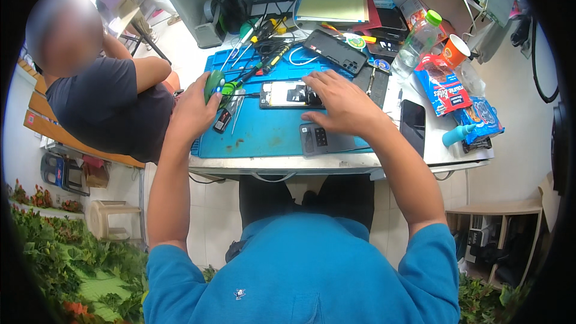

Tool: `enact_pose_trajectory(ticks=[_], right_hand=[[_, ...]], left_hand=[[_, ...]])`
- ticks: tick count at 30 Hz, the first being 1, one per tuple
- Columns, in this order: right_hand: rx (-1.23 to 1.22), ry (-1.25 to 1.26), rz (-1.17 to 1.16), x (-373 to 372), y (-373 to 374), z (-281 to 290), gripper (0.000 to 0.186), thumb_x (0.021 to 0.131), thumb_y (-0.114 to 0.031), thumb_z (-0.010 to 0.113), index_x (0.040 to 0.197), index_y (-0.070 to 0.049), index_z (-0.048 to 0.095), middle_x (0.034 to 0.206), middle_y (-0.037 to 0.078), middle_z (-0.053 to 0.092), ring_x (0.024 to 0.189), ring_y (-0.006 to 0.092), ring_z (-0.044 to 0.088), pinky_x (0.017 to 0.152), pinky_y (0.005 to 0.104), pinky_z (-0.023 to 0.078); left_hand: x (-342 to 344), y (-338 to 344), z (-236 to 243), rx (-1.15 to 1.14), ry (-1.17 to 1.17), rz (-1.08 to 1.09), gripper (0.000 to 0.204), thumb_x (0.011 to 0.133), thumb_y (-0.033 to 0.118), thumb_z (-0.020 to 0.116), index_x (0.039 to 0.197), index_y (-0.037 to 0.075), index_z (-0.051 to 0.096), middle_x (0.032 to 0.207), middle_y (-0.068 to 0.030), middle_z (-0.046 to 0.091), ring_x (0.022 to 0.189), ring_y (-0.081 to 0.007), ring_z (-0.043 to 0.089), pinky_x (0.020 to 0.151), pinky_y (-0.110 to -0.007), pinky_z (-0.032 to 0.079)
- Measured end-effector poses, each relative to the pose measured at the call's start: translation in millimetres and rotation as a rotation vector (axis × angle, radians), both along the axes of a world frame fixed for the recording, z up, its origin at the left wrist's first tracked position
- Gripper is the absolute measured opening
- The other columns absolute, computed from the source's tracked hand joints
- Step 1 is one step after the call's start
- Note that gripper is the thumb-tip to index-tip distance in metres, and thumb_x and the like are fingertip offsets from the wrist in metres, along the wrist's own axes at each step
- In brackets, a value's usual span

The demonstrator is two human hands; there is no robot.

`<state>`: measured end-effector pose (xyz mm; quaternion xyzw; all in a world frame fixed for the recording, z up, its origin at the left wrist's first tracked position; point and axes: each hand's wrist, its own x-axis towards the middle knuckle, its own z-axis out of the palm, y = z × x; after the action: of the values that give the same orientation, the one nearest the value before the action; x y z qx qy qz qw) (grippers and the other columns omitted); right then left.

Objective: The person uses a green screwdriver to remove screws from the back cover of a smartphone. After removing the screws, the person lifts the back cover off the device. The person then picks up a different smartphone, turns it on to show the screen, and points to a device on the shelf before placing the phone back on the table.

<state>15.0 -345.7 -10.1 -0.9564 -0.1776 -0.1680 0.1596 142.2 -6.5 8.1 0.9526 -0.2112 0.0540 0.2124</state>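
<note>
An opened phone (281, 94) lies on the blue work mat (264, 135), with its white and black inner parts showing. My right hand (342, 105) spans its right end, fingers at the far edge and thumb at the near edge. To the left, my left hand (197, 107) is closed around a rounded green tool (213, 84), whose lower part the fingers hide. A small dark battery-like piece (222, 121) and tweezers (238, 114) lie beside that hand. Below my right hand rests a grey phone back cover (324, 140), partly covered by the hand.
Screwdrivers and cables (264, 54) crowd the mat's far side, near a black phone (336, 51). A dark phone (412, 121), a water bottle (417, 42), an orange cup (455, 51), snack packs (443, 84) and a teal bottle (457, 134) stand right. A person (111, 96) sits at left.
</note>
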Motion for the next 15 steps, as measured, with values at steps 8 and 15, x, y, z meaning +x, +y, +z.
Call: enact_pose_trajectory(ticks=[8, 15], right_hand=[[-0.113, 0.466, -0.013, 54.1, -13.0, 22.2, 0.081, 0.078, -0.033, 0.100, 0.144, 0.004, 0.070, 0.142, 0.023, 0.071, 0.138, 0.0391, 0.065, 0.121, 0.0463, 0.051], [-0.024, 0.469, -0.039, 51.6, -22.3, 13.4, 0.081, 0.073, -0.035, 0.102, 0.136, 0.006, 0.073, 0.132, 0.025, 0.075, 0.128, 0.0411, 0.071, 0.112, 0.0466, 0.056]], left_hand=[[43.6, -39.4, -0.2, 0.096, -0.034, 0.058, 0.062, 0.101, 0.036, 0.076, 0.150, 0.000, 0.065, 0.131, -0.0318, 0.076, 0.125, -0.0484, 0.073, 0.109, -0.054, 0.056], [40.5, -36.6, 6.2, -0.046, -0.072, -0.092, 0.058, 0.103, 0.029, 0.076, 0.156, 0.009, 0.063, 0.143, -0.0269, 0.073, 0.133, -0.0449, 0.070, 0.114, -0.050, 0.054]])
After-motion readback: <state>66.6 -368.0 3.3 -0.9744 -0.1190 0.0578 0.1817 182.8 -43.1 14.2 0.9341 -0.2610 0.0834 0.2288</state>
